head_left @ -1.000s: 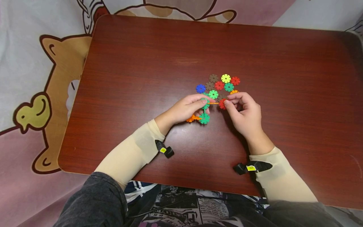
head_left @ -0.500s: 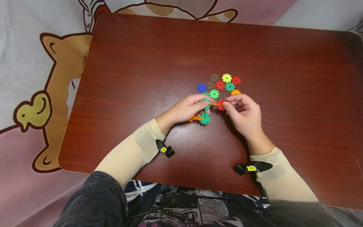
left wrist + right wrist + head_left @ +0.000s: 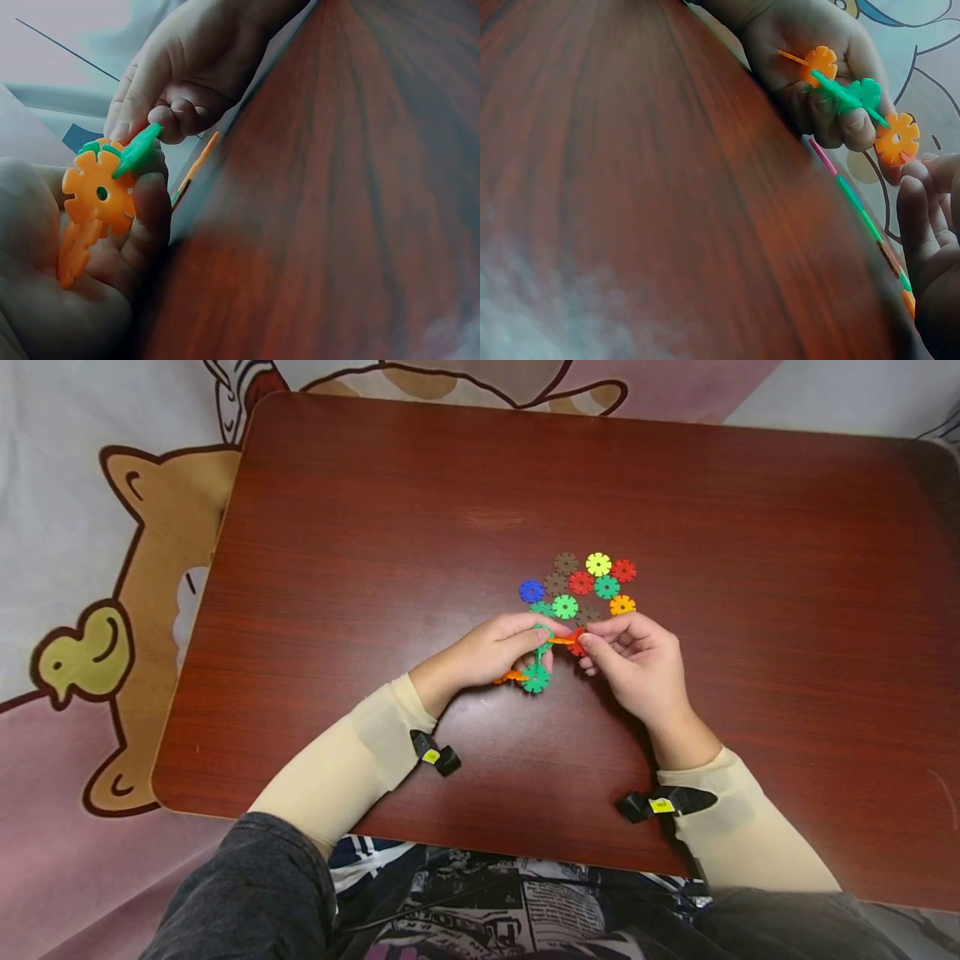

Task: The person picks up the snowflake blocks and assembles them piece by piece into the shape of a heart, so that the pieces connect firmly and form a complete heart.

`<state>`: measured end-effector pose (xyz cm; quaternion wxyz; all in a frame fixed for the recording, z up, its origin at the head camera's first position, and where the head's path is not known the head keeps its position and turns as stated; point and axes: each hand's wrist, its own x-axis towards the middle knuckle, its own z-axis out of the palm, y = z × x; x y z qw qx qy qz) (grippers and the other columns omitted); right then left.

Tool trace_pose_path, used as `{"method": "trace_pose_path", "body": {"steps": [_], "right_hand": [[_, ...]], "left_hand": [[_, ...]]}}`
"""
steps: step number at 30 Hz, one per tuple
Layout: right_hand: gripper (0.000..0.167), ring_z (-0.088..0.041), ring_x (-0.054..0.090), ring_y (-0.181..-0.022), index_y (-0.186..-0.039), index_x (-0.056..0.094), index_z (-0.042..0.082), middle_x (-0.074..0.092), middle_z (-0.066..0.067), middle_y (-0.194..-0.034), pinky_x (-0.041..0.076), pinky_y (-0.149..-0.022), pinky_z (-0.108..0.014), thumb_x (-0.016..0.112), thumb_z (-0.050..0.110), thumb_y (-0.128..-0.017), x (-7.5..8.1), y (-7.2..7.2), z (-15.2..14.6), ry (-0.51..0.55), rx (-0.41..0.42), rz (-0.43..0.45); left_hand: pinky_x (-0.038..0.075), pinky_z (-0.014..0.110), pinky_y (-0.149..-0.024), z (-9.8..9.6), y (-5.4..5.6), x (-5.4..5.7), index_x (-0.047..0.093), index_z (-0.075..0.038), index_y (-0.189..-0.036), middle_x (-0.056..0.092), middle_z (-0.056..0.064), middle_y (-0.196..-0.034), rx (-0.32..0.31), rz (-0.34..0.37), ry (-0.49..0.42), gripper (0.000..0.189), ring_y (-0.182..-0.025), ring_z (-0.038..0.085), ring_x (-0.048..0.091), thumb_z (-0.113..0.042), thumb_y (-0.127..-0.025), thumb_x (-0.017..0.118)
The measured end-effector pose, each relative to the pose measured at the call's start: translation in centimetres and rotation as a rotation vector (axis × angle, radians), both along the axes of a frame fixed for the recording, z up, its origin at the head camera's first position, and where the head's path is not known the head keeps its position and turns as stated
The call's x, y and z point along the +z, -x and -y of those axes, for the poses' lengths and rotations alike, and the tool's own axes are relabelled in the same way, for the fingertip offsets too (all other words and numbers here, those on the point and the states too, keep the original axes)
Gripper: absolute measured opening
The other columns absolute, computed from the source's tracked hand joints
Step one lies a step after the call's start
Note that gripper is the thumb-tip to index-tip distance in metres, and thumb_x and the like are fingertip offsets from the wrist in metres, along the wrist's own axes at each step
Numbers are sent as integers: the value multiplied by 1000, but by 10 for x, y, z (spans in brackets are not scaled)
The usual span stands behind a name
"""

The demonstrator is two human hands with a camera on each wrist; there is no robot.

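Note:
My left hand (image 3: 483,652) grips a chain of interlocked notched plastic discs, orange and green. A green disc (image 3: 536,678) hangs at its lower end in the head view, with an orange disc (image 3: 511,676) beside it. Close up in the left wrist view, another orange disc (image 3: 84,180) faces the camera over the palm. Thumb and fingertips of my right hand (image 3: 641,664) pinch a red disc (image 3: 577,643). Its edge meets the orange disc (image 3: 889,142) at the chain's far end. My right fingers cover much of the red disc.
Several loose notched discs lie flat just beyond the hands, among them a blue one (image 3: 532,592), a yellow one (image 3: 597,564) and a light green one (image 3: 565,607). They rest on a reddish-brown wooden table (image 3: 360,527). A cartoon-print cloth (image 3: 67,543) borders its left side.
My right hand has moved slightly left and down with the red disc, closer to the left hand. The orange disc between the hands has turned a little. My left hand stays nearly still.

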<state>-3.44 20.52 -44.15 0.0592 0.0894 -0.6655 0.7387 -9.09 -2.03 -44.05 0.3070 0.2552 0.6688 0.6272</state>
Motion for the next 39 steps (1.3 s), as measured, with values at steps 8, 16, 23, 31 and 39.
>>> {"method": "trace_pose_path", "body": {"steps": [8, 16, 23, 31, 39], "right_hand": [[12, -15, 71, -61, -101, 63, -25, 75, -12, -83, 63, -58, -26, 68, -25, -90, -1, 0, 2, 27, 7, 41], [11, -15, 72, -60, -101, 62, -26, 74, -14, -81, 64, -57, -28, 65, -28, -90, -1, -4, 5, 78, -1, 86], [14, -15, 73, -62, -105, 61, -26, 73, -14, -80, 64, -57, -29, 65, -25, -92, -1, -4, 6, 21, 4, 51], [16, -9, 68, -65, -107, 71, -13, 75, -12, -82, 58, -61, -18, 74, -15, -92, -2, 0, 1, -290, -73, -103], [14, -9, 56, -68, -100, 78, -1, 72, -12, -82, 41, -64, -15, 80, 12, -96, 4, 7, -23, -733, -341, -147]], "left_hand": [[53, 27, -74, 1, 0, 1, 65, 5, -139, 76, 7, -86, -18, -20, -3, 36, -81, 21, 64, -8, -115, 41], [53, 27, -75, 0, 0, 2, 62, 5, -142, 78, 7, -91, -57, -11, -8, 37, -83, 21, 66, -8, -115, 40], [50, 26, -71, -1, -1, 2, 65, 3, -139, 77, 7, -94, -32, 2, 9, 35, -79, 19, 61, -9, -115, 43], [61, 34, -91, 0, 4, 2, 63, 5, -138, 76, 17, -111, -64, 112, -17, 29, -90, 26, 74, -7, -113, 52], [62, 33, -86, 4, 4, 4, 62, 3, -139, 77, 19, -101, -63, 161, -43, 30, -94, 28, 75, -6, -111, 56]]}}
